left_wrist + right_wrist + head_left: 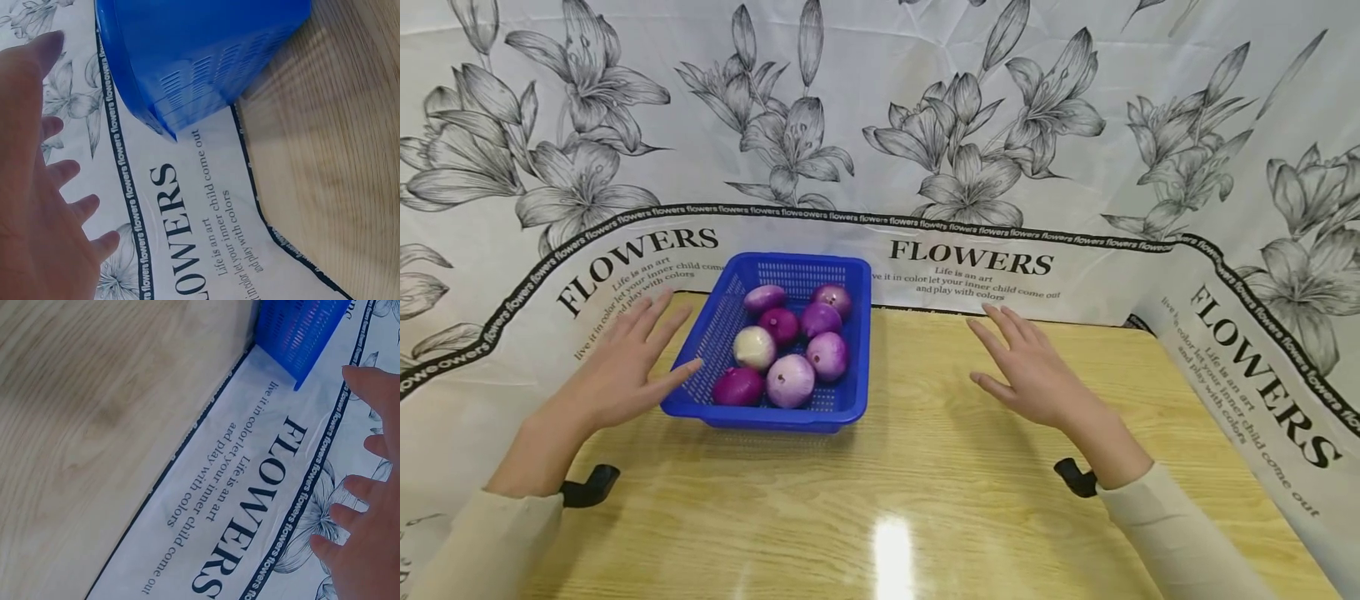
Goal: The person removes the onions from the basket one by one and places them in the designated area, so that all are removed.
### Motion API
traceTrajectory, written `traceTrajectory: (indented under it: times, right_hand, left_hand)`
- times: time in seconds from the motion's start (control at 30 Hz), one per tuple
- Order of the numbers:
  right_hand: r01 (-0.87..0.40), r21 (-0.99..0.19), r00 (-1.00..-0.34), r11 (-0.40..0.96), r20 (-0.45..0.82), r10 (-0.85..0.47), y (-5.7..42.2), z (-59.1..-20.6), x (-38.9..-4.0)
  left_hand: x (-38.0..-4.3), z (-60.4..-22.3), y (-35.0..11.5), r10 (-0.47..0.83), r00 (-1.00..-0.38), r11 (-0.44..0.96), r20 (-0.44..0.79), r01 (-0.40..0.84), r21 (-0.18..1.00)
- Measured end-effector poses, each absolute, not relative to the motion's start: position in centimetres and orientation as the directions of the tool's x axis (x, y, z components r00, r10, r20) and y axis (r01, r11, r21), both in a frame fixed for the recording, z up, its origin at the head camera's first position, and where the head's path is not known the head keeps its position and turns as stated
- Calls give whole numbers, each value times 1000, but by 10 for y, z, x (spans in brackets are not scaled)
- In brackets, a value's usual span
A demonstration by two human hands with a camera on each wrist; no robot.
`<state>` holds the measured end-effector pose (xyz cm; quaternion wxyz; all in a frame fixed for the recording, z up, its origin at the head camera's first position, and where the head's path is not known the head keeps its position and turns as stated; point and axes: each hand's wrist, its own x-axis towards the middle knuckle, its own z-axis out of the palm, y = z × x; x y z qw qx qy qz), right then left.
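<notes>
A blue plastic basket (859, 367) with slotted walls stands on the table, left of the middle. Inside lie several purple onions (827, 357) and one white onion (754, 348). My left hand (625, 367) hovers at the basket's left side, fingers spread, its thumb overlapping the rim in the head view. In the left wrist view that hand (50, 187) is apart from the basket (206, 62). My right hand (1037, 367) is held above the table, well to the right of the basket, fingers extended and holding nothing. The right wrist view shows its fingers (359, 487) spread.
The wood-grain table (925, 467) reaches back to a white cloth (970, 267) printed with flowers and lettering, which rises behind and along both sides. Black wrist straps (591, 486) sit at both wrists. A bright light reflection lies on the table's front part.
</notes>
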<state>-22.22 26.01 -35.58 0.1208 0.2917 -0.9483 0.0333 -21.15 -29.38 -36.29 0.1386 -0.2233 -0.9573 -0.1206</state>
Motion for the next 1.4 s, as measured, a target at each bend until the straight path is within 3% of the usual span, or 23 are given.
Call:
traceTrajectory:
  times: [0.5,1.07,1.4]
  right_hand:
    - [-657,-116,-740,745,286,-609,227,-355,-218]
    - [-751,-275,-660,600,290,-693,156,-356,-224]
    - [-791,-318,-605,523,276,-747,114,-363,-234]
  left_hand:
    - [-205,-368,-285,446,-805,791,392,559,249]
    - [-195,-397,-277,345,-913,787,217,407,464]
    - [-195,-403,-269,292,-947,831,133,320,454]
